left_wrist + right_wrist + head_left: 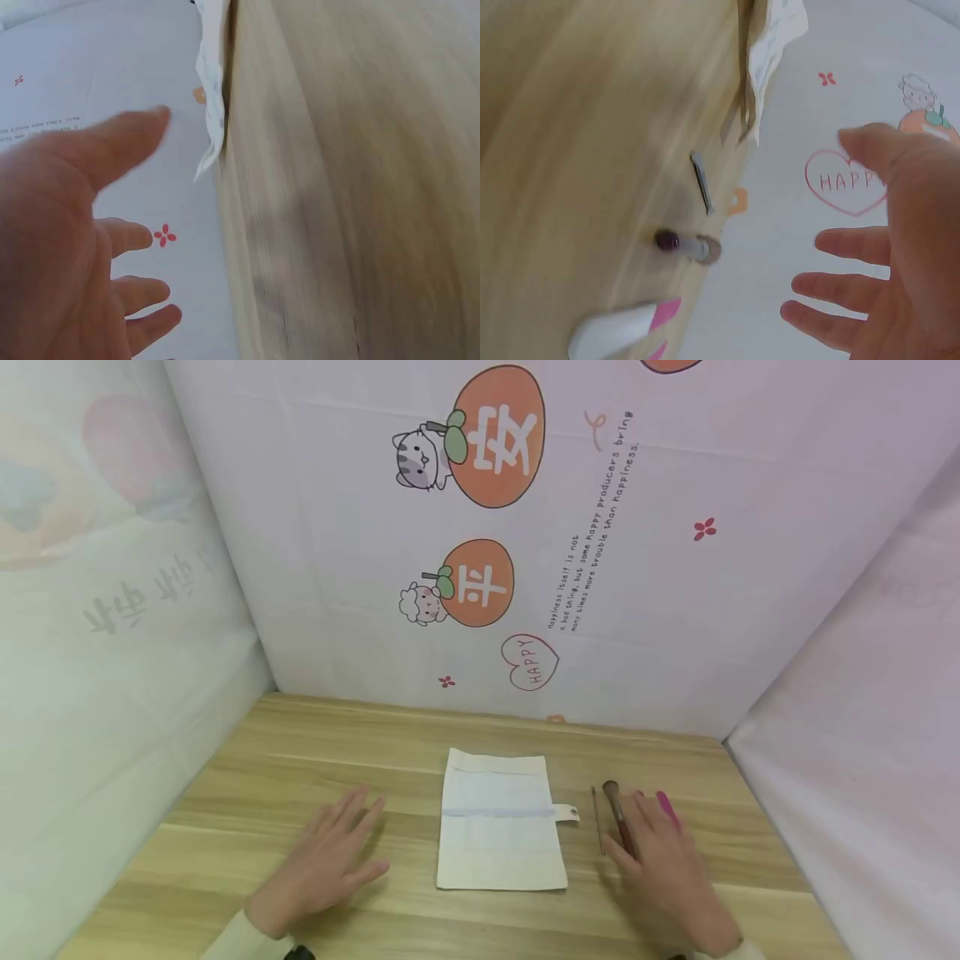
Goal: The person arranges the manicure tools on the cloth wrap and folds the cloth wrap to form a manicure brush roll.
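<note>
My left hand hovers with fingers spread to the left of a white cloth pouch laid out flat. A pale blue strip crosses the pouch, and a snap tab juts from its right side. My right hand has its fingers extended over a brush with a dark handle. Seen in the right wrist view, that hand is apart from the brush. A thin stick lies between pouch and brush. Beyond the right fingers shows a pink-ended white piece, mostly hidden in the head view.
The wooden table is enclosed by white printed cloth at the back and at both sides. Another pink tip shows at the lower edge of the right wrist view.
</note>
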Action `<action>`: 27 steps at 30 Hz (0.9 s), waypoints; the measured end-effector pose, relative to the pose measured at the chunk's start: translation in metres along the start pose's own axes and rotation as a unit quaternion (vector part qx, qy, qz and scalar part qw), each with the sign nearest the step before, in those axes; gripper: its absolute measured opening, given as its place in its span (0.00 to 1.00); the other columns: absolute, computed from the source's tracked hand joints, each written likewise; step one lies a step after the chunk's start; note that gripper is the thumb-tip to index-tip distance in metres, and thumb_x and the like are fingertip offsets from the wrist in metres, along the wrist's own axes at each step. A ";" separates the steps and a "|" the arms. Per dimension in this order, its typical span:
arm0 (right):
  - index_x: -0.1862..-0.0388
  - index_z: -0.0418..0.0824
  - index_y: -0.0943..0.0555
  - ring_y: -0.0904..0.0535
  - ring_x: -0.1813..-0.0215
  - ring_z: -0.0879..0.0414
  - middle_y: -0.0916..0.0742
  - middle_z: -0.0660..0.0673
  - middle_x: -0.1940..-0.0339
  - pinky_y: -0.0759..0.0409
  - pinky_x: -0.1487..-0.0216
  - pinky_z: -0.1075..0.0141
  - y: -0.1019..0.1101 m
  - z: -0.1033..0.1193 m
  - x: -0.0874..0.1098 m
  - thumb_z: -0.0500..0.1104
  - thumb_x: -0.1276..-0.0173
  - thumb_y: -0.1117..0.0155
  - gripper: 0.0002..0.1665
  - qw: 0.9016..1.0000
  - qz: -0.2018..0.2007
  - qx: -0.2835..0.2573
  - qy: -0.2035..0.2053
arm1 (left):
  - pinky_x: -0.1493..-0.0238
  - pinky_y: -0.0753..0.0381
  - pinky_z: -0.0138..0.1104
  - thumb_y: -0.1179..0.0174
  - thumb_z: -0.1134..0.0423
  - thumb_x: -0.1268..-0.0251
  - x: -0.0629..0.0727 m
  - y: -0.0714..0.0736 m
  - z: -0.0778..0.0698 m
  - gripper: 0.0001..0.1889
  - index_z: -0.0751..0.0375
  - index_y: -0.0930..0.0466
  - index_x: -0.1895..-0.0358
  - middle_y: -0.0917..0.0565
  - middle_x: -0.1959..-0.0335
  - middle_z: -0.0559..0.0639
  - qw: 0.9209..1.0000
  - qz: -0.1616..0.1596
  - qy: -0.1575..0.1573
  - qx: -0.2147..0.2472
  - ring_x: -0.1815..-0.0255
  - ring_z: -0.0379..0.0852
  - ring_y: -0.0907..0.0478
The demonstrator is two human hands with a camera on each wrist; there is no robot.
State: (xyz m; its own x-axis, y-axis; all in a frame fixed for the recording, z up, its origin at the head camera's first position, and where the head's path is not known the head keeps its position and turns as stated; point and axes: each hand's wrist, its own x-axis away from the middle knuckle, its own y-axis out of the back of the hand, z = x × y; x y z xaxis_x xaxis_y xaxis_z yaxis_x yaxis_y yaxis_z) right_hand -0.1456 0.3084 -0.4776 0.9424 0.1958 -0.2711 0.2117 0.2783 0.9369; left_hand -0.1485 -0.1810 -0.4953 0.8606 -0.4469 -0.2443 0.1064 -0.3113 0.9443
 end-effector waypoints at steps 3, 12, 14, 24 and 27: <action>0.24 0.32 0.30 0.28 0.28 0.25 0.19 0.26 0.33 0.33 0.30 0.27 0.003 -0.010 -0.002 0.51 0.27 0.29 0.41 1.000 -0.017 -0.002 0.007 | 0.27 0.33 0.68 0.34 0.45 0.29 -0.006 -0.005 -0.001 0.43 0.64 0.37 0.20 0.34 0.20 0.68 1.000 -0.002 -0.015 0.014 0.21 0.68 0.34; 0.41 0.21 0.22 0.16 0.47 0.28 0.15 0.23 0.49 0.16 0.45 0.36 0.015 -0.064 -0.015 0.40 0.32 0.25 0.29 0.998 0.011 -0.049 -0.027 | 0.29 0.23 0.55 0.27 0.52 0.34 -0.040 -0.020 -0.007 0.39 0.67 0.30 0.25 0.23 0.28 0.63 0.997 -0.009 -0.036 0.062 0.28 0.60 0.24; 0.37 0.18 0.25 0.17 0.46 0.27 0.16 0.20 0.47 0.17 0.45 0.36 0.017 -0.079 -0.017 0.41 0.31 0.26 0.33 0.995 0.030 -0.069 -0.062 | 0.29 0.23 0.54 0.27 0.54 0.33 -0.049 -0.022 -0.009 0.37 0.68 0.29 0.26 0.22 0.30 0.63 0.996 -0.003 -0.039 0.079 0.28 0.60 0.24; 0.38 0.18 0.25 0.15 0.47 0.27 0.15 0.19 0.46 0.16 0.46 0.36 0.016 -0.127 -0.020 0.50 0.29 0.27 0.38 0.988 0.089 -0.073 -0.105 | 0.27 0.24 0.52 0.31 0.61 0.31 -0.087 -0.030 -0.025 0.30 0.68 0.26 0.29 0.20 0.32 0.61 0.989 0.017 -0.051 0.137 0.30 0.59 0.24; 0.38 0.17 0.25 0.14 0.48 0.29 0.13 0.21 0.48 0.15 0.47 0.38 0.013 -0.133 -0.023 0.51 0.29 0.27 0.40 0.985 0.104 -0.079 -0.110 | 0.28 0.23 0.51 0.31 0.61 0.30 -0.098 -0.034 -0.028 0.27 0.69 0.24 0.32 0.20 0.35 0.60 0.988 0.021 -0.064 0.137 0.32 0.58 0.24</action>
State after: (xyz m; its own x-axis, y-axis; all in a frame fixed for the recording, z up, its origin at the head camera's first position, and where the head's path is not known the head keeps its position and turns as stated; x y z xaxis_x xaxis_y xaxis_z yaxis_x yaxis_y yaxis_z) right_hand -0.1987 0.4328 -0.4882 0.9982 0.0603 -0.0054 -0.0192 0.3996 0.9165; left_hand -0.2228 -0.1034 -0.4970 0.7900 -0.5605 -0.2484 -0.0822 -0.4983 0.8631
